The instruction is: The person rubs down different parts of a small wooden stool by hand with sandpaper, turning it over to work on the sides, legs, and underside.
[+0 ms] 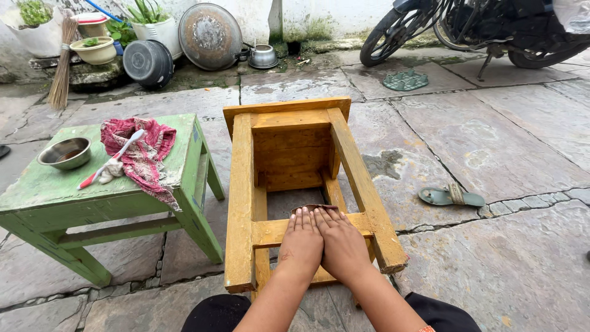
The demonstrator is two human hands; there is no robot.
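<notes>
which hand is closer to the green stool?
Left. The left hand lies flat on the yellow wooden stool's crossbar, on the side toward the green stool. The right hand lies beside it, touching it, one hand farther away.

view: single, head-worn, no second view for overlap
facing: tilted down and forward over the hands point(322, 243)
range: stool point(301, 184) close below; yard wall point(258, 15) far, at top edge
framing: knees cut off at bottom edge
</notes>
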